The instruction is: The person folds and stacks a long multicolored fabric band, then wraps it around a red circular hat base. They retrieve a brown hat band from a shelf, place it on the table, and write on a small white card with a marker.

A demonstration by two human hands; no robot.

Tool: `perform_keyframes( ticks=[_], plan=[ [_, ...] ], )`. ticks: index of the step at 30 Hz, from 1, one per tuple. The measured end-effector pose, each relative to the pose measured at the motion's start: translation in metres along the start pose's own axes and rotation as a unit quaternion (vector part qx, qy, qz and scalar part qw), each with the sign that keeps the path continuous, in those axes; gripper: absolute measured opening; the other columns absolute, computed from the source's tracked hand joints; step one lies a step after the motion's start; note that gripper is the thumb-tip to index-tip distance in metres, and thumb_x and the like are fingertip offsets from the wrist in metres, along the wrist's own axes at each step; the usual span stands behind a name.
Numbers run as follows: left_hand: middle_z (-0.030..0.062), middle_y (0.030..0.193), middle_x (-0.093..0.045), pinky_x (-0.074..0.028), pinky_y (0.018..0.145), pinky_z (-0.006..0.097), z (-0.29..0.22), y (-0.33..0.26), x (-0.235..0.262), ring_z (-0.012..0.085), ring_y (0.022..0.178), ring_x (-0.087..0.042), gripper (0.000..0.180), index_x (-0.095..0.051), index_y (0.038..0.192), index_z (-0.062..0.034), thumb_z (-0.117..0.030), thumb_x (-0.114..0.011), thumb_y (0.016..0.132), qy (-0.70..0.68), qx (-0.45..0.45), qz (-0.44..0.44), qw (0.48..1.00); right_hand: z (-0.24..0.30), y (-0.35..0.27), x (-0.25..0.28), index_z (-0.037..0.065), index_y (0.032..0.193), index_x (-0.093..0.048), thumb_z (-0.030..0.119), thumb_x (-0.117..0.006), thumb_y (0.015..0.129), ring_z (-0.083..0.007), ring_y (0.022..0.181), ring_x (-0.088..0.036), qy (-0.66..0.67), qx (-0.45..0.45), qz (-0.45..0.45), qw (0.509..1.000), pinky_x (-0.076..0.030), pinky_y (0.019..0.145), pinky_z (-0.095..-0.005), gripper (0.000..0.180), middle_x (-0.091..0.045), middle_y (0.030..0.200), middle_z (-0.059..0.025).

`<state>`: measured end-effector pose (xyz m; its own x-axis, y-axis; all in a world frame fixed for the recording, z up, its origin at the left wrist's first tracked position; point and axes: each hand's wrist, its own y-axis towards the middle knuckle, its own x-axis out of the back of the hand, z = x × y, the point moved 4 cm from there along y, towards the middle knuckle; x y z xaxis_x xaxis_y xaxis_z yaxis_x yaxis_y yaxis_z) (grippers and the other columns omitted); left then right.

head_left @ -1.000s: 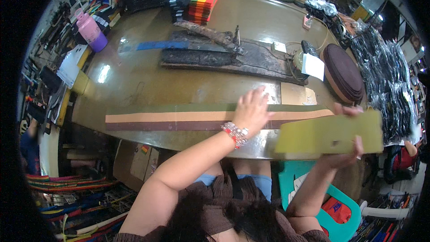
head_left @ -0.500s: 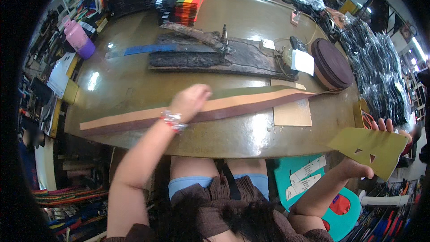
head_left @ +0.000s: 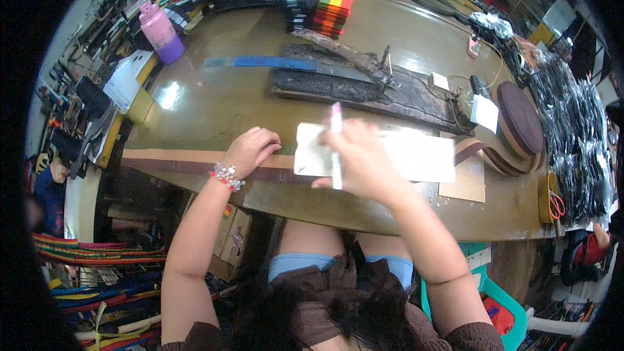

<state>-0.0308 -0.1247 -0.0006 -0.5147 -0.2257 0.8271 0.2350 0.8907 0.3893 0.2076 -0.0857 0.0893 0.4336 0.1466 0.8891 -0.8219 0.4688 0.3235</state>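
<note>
A long webbing strap (head_left: 169, 155) with green, tan and brown stripes lies across the table's near side. On its left part rests my left hand (head_left: 250, 153), palm down, fingers bent and touching the strap. A pale, flat rectangular template (head_left: 416, 158) lies over the strap's middle, bright with glare. My right hand (head_left: 357, 156), smeared by motion, spans it, with the thumb at its near edge and the fingers towards the far side. A slim white stick with a pink end (head_left: 336, 114) shows by the right hand; I cannot tell how it is held.
The strap runs to a big roll (head_left: 520, 120) at the right. Behind lies a dark, worn board (head_left: 338, 94) with a blue ruler (head_left: 286, 63). Striped strips (head_left: 335, 3) are stacked at the back. A pink-purple bottle (head_left: 160, 32) stands left, orange scissors (head_left: 556, 205) right.
My right hand has come in from the lower right with the flat template, olive before and pale now, onto the strap. The view has shifted; my left hand rests farther left along the strap.
</note>
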Motion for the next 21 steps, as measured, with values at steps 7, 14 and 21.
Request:
perform_keyframes(
  ticks=[7,14,21],
  plan=[
    [0.0095,0.099,-0.06,-0.048,0.083,0.039,-0.071,-0.018,0.005,0.0273,0.096,-0.057,0.014,-0.061,0.092,-0.0023,-0.004,-0.06,0.079,0.087,0.0,-0.068,0.994,-0.03,-0.023,-0.073,0.016,0.109,-0.06,0.033,-0.076,0.07,-0.0325,0.126,-0.043,0.013,-0.025,0.023,0.999,-0.032,0.103,-0.0511,0.046,-0.049,0.135,-0.014],
    [0.0245,0.128,-0.048,-0.037,0.107,0.04,-0.135,-0.045,-0.045,0.0362,0.126,-0.043,0.039,-0.051,0.118,0.0087,-0.005,-0.057,0.082,0.063,0.049,0.036,0.996,-0.035,-0.021,-0.066,0.016,0.104,-0.063,0.029,-0.076,0.069,-0.0319,0.123,-0.045,0.029,-0.019,0.016,0.999,-0.031,0.104,-0.0504,0.04,-0.053,0.131,-0.0098],
    [0.0269,0.13,-0.045,-0.036,0.107,0.042,-0.138,-0.04,-0.044,0.0389,0.126,-0.042,0.042,-0.048,0.12,0.0108,-0.006,-0.057,0.083,0.095,0.056,0.051,0.993,-0.043,-0.02,-0.064,0.015,0.108,-0.062,0.034,-0.073,0.073,-0.0339,0.127,-0.043,0.01,0.036,0.034,0.999,-0.029,0.107,-0.0516,0.042,-0.051,0.135,-0.0106]
  ],
)
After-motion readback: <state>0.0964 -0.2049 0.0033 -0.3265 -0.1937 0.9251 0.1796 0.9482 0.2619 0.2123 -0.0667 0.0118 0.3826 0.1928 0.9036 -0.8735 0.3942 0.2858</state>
